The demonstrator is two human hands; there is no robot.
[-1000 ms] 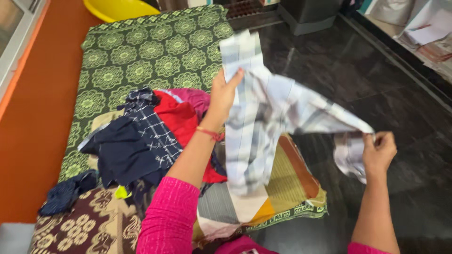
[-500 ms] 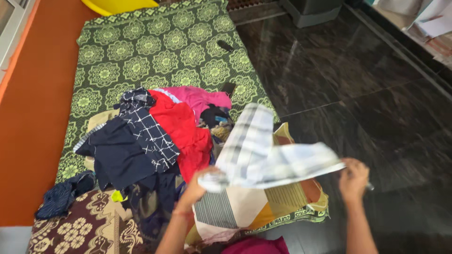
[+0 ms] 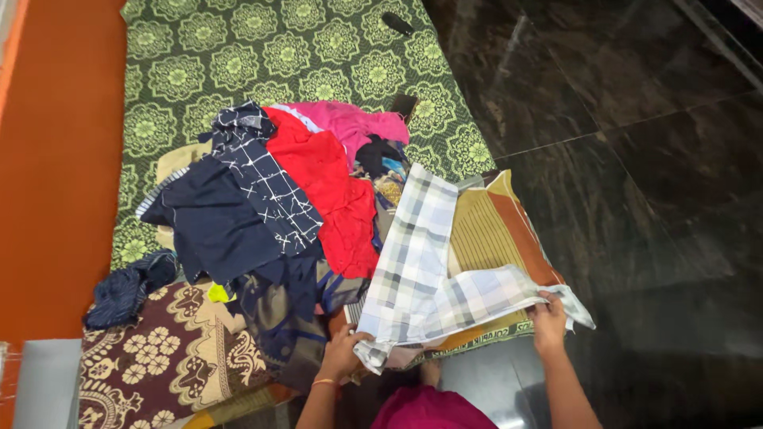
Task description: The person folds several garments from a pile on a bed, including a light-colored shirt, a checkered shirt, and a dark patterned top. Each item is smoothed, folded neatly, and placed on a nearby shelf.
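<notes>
green patterned mat (image 3: 238,56) on dark floor (image 3: 636,159) bears heaped clothes (image 3: 278,206).

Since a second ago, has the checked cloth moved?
Yes. The checked cloth came down from held up in the air onto the striped cushion, gripped by both hands.

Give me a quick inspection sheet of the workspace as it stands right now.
Surface: green floral-patterned mat on a dark glossy tiled floor; a striped orange-and-tan folded cloth lies at the mat's near end.
Job's things: white-and-grey checked cloth spread over the striped cloth.
Clutter: heap holding a red garment, a navy checked garment, a pink garment; a maroon floral cloth beside it.
Hands: left hand grips the checked cloth's near corner; right hand pinches its right edge.
Cables: nothing seen.
Surroundings: orange floor strip on the left; small dark object on the mat.
</notes>
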